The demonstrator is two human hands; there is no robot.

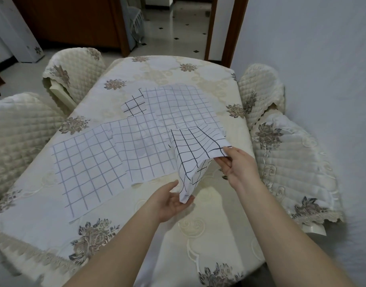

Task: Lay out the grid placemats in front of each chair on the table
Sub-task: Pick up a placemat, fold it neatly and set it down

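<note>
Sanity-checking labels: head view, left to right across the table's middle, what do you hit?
near left chair → leftmost flat placemat → lifted dark-grid placemat → right hand pinching its corner → near right chair

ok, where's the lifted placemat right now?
Head view, right of centre: the lifted placemat hangs between the right hand, pinching its top corner, and the left hand under its bottom corner, beside the flat placemats.

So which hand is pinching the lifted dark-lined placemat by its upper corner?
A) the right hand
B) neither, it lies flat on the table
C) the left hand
A: the right hand pinches the dark-lined placemat at its upper corner, while the left hand lies open under the hanging lower corner.
</note>
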